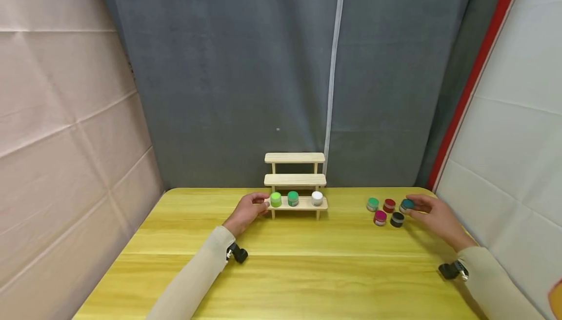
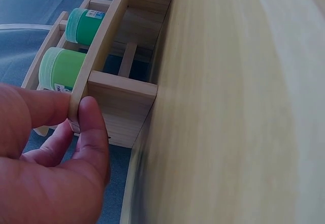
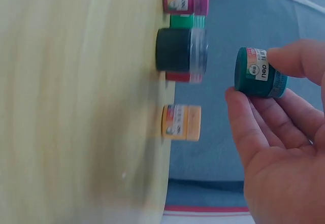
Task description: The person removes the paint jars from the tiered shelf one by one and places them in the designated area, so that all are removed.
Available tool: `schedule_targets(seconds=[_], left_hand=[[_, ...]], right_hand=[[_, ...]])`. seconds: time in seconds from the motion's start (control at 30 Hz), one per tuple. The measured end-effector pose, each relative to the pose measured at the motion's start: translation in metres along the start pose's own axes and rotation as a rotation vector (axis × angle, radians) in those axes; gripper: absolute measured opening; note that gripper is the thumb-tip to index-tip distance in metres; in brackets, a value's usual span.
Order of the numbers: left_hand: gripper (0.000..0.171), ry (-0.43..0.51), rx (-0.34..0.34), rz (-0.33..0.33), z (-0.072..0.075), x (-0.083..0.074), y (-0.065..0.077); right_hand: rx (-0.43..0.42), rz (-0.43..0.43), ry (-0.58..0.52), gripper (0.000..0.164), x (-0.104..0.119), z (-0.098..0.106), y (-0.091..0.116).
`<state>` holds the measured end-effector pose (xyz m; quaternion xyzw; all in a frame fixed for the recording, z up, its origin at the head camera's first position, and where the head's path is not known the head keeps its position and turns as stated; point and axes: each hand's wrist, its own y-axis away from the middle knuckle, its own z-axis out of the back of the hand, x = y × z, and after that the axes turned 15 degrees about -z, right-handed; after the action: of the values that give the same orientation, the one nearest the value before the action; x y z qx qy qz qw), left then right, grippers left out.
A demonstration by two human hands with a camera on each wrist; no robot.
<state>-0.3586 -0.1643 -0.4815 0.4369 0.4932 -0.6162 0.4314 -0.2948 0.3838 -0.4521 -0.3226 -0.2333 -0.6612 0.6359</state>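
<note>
Two bare hands are working well apart: the right hand (image 1: 439,219) is pinching a teal jar (image 3: 259,71) labelled "deli", lifting it clear of the table (image 1: 298,276), while the left hand (image 1: 247,211) is gripping the left end of a wooden three-tier stand (image 1: 295,179) by its lowest board. The stand is lying off to the left of the teal jar, its long axis running left to right, so the left hand is sitting nearer to it and the right hand is reaching well beyond its right end. On that board a lime-green jar (image 1: 275,199), a green jar (image 1: 293,198) and a white jar (image 1: 317,198) are standing, a bare gap showing between the last two. Magenta (image 1: 380,218), black (image 1: 397,219), red (image 1: 389,206), mint-green (image 1: 372,204) and orange (image 3: 181,123) jars are clustering near the right hand; a grey curtain (image 1: 219,66) is hanging behind.
</note>
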Motion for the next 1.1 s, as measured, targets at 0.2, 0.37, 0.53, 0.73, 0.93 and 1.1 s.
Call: schedule_targets(seconds=[0.2, 0.37, 0.53, 0.73, 0.93, 1.1], left_hand=[[0.033, 0.000, 0.006, -0.003, 0.000, 0.000, -0.002], [0.033, 0.012, 0.010, -0.001, 0.000, 0.001, -0.001], [0.033, 0.032, 0.008, -0.001, 0.001, 0.001, -0.001], [0.033, 0.038, 0.009, 0.000, 0.001, 0.001, -0.001], [0.034, 0.050, 0.004, -0.003, 0.001, 0.000, -0.001], [0.034, 0.050, 0.007, -0.003, 0.001, 0.001, -0.001]], right_hand=[[0.008, -0.048, 0.023, 0.054, -0.008, 0.006, 0.004], [-0.001, -0.067, 0.090, 0.052, -0.015, 0.013, 0.006], [0.033, -0.097, 0.125, 0.052, -0.025, 0.018, 0.005], [0.074, -0.137, 0.154, 0.058, -0.041, 0.014, 0.000], [0.107, -0.155, 0.155, 0.057, -0.038, 0.014, 0.000], [0.130, -0.143, 0.138, 0.054, -0.038, 0.012, -0.002]])
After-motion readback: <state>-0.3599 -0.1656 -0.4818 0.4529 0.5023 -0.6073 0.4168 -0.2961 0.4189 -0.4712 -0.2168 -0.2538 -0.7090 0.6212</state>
